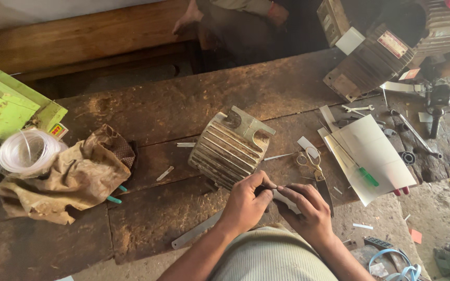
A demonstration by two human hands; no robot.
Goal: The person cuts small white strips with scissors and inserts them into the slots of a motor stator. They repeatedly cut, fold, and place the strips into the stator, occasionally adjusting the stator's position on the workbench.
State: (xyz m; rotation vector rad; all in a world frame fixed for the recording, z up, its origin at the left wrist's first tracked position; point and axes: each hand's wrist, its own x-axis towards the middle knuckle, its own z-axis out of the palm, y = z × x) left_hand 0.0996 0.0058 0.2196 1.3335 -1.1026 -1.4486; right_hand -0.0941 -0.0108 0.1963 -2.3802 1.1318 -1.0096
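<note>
the person is sitting at an old wooden bench (pixel 173 104). the left hand (pixel 246 205) and the right hand (pixel 311 211) are pinching a small pale strip (pixel 283 198) between them, just in front of a ribbed metal motor shell (pixel 227 148). scissors (pixel 311 161) are lying near the right hand. a crumpled brown rag (pixel 74 177) is lying far off to the left.
</note>
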